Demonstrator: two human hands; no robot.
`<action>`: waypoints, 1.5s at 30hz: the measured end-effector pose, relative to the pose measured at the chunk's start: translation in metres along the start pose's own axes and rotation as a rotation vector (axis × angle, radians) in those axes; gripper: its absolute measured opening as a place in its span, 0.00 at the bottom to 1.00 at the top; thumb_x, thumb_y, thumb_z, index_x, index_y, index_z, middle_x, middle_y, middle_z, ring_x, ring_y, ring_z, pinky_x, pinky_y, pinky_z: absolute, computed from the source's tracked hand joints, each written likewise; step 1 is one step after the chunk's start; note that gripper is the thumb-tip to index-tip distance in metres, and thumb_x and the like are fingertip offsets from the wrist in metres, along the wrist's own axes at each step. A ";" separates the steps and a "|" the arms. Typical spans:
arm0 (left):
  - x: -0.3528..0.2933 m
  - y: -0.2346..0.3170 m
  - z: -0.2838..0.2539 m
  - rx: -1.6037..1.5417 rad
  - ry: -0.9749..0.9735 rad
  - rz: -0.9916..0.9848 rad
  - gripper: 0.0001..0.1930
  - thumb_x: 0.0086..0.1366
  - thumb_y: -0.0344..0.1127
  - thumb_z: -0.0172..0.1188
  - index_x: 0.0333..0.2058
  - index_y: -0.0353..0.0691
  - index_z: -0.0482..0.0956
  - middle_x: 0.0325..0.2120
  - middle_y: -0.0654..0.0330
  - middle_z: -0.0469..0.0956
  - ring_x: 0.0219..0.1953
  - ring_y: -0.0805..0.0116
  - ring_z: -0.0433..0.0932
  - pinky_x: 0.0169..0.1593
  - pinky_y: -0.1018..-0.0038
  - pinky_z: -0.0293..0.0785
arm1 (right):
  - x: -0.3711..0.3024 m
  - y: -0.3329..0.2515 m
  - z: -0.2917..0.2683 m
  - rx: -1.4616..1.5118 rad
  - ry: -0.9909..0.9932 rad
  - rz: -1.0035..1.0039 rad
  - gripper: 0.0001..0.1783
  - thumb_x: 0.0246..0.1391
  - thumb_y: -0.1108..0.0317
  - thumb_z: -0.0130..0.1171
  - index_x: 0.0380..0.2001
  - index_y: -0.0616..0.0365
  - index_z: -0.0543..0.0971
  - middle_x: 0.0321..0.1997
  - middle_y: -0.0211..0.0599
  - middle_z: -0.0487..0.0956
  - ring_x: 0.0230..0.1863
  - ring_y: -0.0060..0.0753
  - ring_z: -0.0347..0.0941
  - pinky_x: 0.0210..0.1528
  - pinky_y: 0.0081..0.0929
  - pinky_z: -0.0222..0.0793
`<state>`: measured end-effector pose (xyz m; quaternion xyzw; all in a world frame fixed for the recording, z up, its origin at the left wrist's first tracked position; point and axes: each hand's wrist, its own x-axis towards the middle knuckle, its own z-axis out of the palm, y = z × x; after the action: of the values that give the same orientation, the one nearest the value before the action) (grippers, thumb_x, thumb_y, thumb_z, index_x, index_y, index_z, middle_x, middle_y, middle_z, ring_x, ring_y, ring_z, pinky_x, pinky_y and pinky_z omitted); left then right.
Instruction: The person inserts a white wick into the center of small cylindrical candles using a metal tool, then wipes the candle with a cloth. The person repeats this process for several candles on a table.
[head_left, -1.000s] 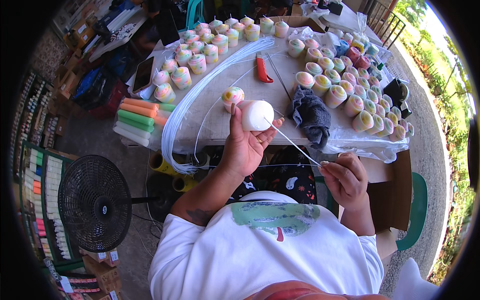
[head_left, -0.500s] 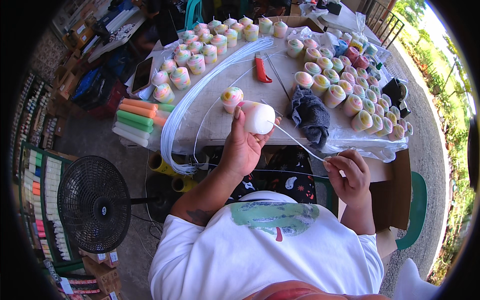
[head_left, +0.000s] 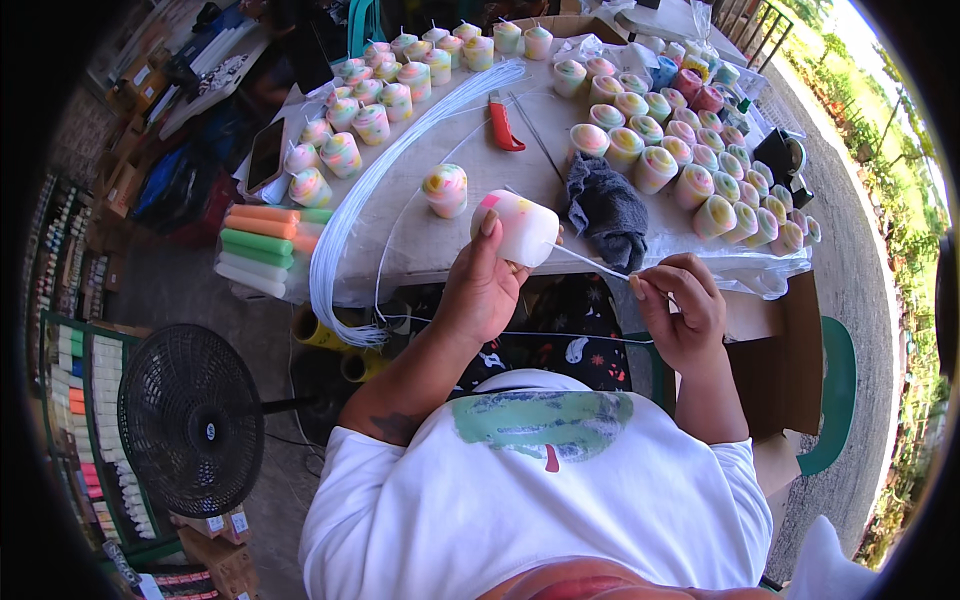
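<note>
My left hand (head_left: 492,277) is closed round a candle (head_left: 525,230) tipped on its side, its white base turned toward my right. A white wick (head_left: 590,261) comes out of the middle of that base, and a short end pokes from the other side. My right hand (head_left: 684,303) pinches the wick between thumb and fingers, a little way from the candle. Just beyond the left hand, a speckled candle (head_left: 445,190) stands upright on the table. A long bundle of white wicks (head_left: 350,235) curves across the table to my left.
Finished-looking candles with wicks (head_left: 397,101) stand at the back left, more candles (head_left: 655,169) at the right. A red-handled cutter (head_left: 503,124), a dark cloth (head_left: 607,212), a phone (head_left: 266,155) and coloured sticks (head_left: 257,241) lie on the table (head_left: 440,258). A fan (head_left: 192,420) stands at left.
My right hand has moved slightly closer to the candle along the wick. The held candle has turned a little. The whole view has shifted slightly.
</note>
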<state>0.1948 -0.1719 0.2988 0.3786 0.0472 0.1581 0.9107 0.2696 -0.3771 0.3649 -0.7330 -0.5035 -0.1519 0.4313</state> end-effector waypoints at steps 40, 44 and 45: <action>-0.007 -0.008 0.020 0.062 0.006 0.109 0.23 0.64 0.47 0.57 0.50 0.36 0.66 0.42 0.60 0.72 0.47 0.73 0.71 0.53 0.75 0.65 | 0.008 -0.001 0.043 0.042 0.159 -0.070 0.08 0.46 0.78 0.63 0.30 0.61 0.76 0.27 0.39 0.77 0.25 0.36 0.76 0.27 0.25 0.72; -0.012 -0.006 0.026 0.069 0.007 0.123 0.23 0.64 0.45 0.57 0.49 0.35 0.66 0.42 0.59 0.73 0.46 0.73 0.72 0.52 0.74 0.66 | 0.003 -0.002 0.045 0.022 0.171 -0.059 0.08 0.45 0.78 0.64 0.30 0.61 0.76 0.27 0.39 0.78 0.27 0.37 0.76 0.28 0.26 0.72; -0.012 -0.008 0.026 0.069 0.000 0.116 0.23 0.64 0.45 0.57 0.50 0.35 0.66 0.42 0.59 0.73 0.45 0.73 0.72 0.52 0.74 0.67 | 0.000 -0.001 0.046 0.019 0.174 -0.056 0.08 0.45 0.78 0.64 0.30 0.61 0.76 0.27 0.39 0.78 0.27 0.37 0.76 0.28 0.26 0.72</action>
<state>0.1905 -0.1985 0.3109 0.4120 0.0303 0.2090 0.8864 0.2589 -0.3410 0.3391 -0.6987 -0.4859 -0.2220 0.4759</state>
